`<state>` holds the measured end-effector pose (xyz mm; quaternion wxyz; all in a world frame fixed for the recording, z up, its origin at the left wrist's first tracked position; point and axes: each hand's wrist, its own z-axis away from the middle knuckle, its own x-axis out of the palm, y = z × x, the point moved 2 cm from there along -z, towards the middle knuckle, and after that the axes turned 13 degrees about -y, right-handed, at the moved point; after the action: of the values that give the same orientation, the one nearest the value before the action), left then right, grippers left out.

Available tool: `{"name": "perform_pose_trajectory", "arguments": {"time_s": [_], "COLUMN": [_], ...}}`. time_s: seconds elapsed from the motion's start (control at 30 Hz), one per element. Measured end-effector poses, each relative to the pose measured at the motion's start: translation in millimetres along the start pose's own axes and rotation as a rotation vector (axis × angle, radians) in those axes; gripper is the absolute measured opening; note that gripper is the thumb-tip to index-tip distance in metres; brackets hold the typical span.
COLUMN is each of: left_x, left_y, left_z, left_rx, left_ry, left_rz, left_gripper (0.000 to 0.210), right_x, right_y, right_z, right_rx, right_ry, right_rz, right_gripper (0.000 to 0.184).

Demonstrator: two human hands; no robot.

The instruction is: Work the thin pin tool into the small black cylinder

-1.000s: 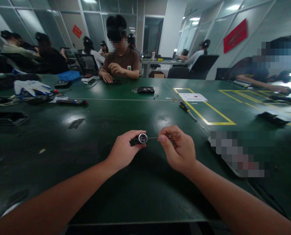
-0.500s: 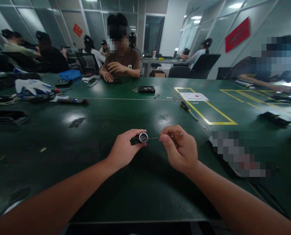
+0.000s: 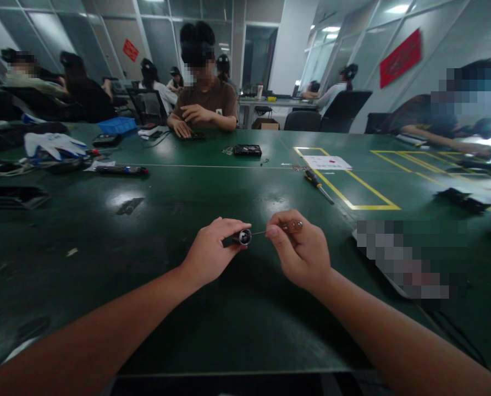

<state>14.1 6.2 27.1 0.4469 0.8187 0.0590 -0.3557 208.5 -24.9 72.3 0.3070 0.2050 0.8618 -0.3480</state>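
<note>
Between the thumb and fingers of my left hand (image 3: 209, 252) is a small dark cylinder (image 3: 244, 237) with a silvery rim, its open end turned towards me and a little to the right. My right hand (image 3: 302, 252) is closed around a thin screwdriver (image 3: 259, 233) with a clear brownish handle. The shaft points left and reaches the cylinder's right side; whether its tip touches or enters there is too small to tell. Both hands are held above the green table (image 3: 245, 319).
A yellow-and-black screwdriver (image 3: 318, 186) lies beyond my right hand, near a paper sheet (image 3: 327, 163) and yellow tape. Farther back is a black boxy part (image 3: 247, 150). White gloves (image 3: 55, 146) and a pen-like tool (image 3: 121, 170) lie left. A person (image 3: 204, 99) sits opposite.
The cylinder has shifted slightly right and its open end has turned a little to the right. My right hand has come slightly left with the screwdriver, so less shaft shows.
</note>
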Motion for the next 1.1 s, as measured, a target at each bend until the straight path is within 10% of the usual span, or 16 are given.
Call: {"name": "perform_pose_trajectory", "arguments": {"time_s": [0.87, 1.1], "left_x": [0.7, 3.4], "left_y": [-6.5, -0.8], "left_z": [0.2, -0.1], "left_rx": [-0.011, 0.01], "left_ry": [-0.022, -0.121], "left_rz": [-0.091, -0.217], "left_gripper": [0.045, 0.032], "right_x": [5.1, 6.1], "right_y": [4.7, -1.3], "right_z": [-1.5, -3.5], "right_rx": [0.08, -0.134], "right_ry": [-0.047, -0.173], "right_rz": [-0.073, 0.06], "right_gripper": [0.018, 0.005]}}
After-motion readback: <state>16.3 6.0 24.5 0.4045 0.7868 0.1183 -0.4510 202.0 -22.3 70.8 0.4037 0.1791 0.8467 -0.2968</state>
